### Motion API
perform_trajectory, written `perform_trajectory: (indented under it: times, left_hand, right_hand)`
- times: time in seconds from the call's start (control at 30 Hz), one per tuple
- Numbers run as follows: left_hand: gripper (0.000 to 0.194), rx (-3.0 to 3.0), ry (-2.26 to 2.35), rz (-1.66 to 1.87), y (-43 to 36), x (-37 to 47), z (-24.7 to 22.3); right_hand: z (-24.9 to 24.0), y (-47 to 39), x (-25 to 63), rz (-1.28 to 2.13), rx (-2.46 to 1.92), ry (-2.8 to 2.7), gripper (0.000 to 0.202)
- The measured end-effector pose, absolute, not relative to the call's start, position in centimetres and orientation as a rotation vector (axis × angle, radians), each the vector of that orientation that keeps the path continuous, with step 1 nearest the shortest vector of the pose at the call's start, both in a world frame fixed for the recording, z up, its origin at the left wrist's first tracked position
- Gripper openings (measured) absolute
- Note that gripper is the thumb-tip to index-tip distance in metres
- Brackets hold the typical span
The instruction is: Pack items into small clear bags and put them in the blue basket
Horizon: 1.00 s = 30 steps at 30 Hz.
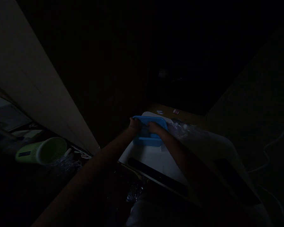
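A light-blue plastic tub (pixel 148 141) with a raised rim stands on a white surface straight ahead of me. At its back left corner is my left hand (pixel 134 124), its fingers curled about the rim. My right hand (pixel 153 127) reaches over the tub's inside with its fingers bent downward and pressed together. Darkness hides the fingertips and whatever may be between them. Crumpled clear plastic (pixel 183 127) lies to the right of the tub.
The white surface (pixel 146 155) has long dark slots. Behind it are a small red-and-white packet (pixel 175 111) and a whitish scrap (pixel 159 112). A green perforated basket (pixel 41 151) lies on its side at lower left. A white cable (pixel 266 157) hangs at right.
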State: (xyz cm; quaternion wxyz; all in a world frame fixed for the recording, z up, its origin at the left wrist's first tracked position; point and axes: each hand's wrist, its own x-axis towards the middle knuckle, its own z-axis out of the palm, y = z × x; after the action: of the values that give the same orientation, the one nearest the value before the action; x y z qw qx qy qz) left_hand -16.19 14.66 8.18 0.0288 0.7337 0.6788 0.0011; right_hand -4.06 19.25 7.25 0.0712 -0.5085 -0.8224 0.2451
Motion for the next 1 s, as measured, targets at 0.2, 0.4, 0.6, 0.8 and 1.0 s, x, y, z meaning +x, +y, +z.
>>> perform_trajectory:
  times: [0.2,0.4,0.6,0.8,1.0]
  left_hand:
    - [0.025,2.360,2.095,-0.063,13.5,-16.2,12.2]
    - [0.030,2.623,2.028,0.276,11.9,-12.2,14.3]
    - [0.037,2.757,1.485,0.659,10.2,-4.4,10.6]
    - [0.026,2.611,1.268,0.697,10.1,2.3,3.8]
    - [0.026,2.467,1.264,1.081,11.5,6.0,-0.2]
  right_hand:
    - [11.0,18.5,-1.6,0.527,-1.443,-2.361,0.027]
    - [11.5,15.5,5.2,0.275,-1.404,-2.053,0.032]
    - [6.5,11.4,14.1,0.119,-1.633,-1.964,0.032]
    - [0.6,8.5,19.1,-0.052,-1.661,-1.957,0.034]
    - [-1.9,8.6,19.5,-0.164,-1.665,-1.981,0.039]
